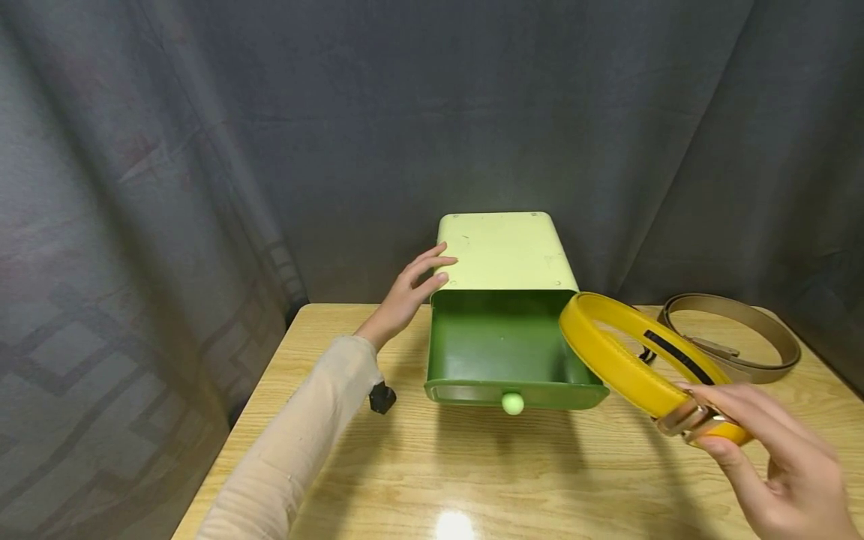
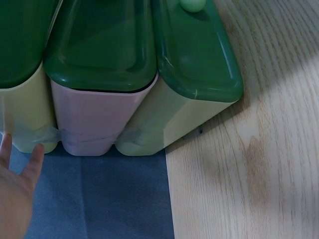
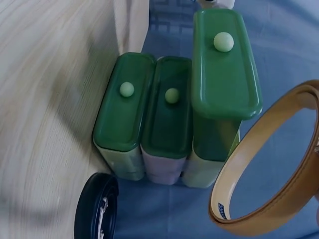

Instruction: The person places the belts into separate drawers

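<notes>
My right hand (image 1: 786, 457) pinches a coiled yellow belt (image 1: 621, 367) by its metal buckle, thumb below and fingers above. The loop hangs in the air at the right front corner of a pulled-out green drawer (image 1: 513, 345). In the right wrist view the same yellow belt (image 3: 269, 214) curves in from the right. With fairly straight fingers, my left hand (image 1: 401, 300) rests against the upper left edge of the pale green drawer cabinet (image 1: 502, 251). The left wrist view shows two of its fingers beside the cabinet's side wall (image 2: 30, 117). The top drawer has a round pale knob (image 1: 513, 403).
A coiled brown belt (image 1: 736, 304) lies on the wooden table (image 1: 486, 465) at the right. A black belt (image 3: 94, 209) lies beside the cabinet, mostly hidden in the head view. The lower drawers (image 3: 167, 109) are shut. Grey curtains (image 1: 378, 112) hang behind.
</notes>
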### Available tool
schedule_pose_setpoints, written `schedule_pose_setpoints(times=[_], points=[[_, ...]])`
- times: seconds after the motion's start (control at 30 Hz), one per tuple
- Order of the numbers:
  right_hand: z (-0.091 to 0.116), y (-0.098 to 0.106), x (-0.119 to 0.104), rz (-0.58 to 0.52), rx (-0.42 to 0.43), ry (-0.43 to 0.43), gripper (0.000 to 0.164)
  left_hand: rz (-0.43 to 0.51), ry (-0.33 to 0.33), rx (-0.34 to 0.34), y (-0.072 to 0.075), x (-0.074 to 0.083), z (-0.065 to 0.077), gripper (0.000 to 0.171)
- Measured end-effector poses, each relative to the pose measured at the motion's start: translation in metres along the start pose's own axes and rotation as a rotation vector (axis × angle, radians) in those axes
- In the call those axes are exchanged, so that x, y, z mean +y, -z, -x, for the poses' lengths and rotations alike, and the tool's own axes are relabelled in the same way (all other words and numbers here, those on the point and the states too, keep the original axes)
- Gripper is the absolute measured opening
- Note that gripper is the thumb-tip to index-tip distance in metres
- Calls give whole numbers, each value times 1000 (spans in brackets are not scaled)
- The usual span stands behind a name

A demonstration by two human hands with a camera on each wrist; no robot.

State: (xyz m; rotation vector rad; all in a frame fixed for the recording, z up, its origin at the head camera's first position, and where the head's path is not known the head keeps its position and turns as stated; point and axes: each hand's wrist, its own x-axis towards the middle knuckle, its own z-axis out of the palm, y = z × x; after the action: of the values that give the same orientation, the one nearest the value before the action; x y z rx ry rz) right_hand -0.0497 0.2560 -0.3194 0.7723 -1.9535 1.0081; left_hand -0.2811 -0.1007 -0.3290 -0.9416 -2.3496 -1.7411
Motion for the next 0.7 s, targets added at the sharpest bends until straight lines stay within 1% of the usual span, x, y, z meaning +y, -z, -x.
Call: schedule_pose_setpoints(times=[0.07,0.13,0.2,0.27,0.33,0.43,0.53,0.7], points=[[-5,-4,-1,-52,0,42,45,6,4,-2,0,4,1,37],[-10,-9,-2,-131,5,91,41,15,10,-7,0,12,2,37],[-13,-13,-4,-166,6,119,40,18,19,-10,0,20,4,37],[-16,-16,-5,-190,5,139,40,23,25,-11,0,23,5,37],[-19,-20,-5,-217,9,163,38,22,20,-8,0,22,4,37],[-25,-26,-6,-284,16,202,36,16,7,2,-1,10,2,37],[-32,-34,-7,-362,28,254,33,3,-3,10,-1,2,0,36],[-40,-45,-9,-427,41,313,31,16,-16,14,-1,-3,-1,35]])
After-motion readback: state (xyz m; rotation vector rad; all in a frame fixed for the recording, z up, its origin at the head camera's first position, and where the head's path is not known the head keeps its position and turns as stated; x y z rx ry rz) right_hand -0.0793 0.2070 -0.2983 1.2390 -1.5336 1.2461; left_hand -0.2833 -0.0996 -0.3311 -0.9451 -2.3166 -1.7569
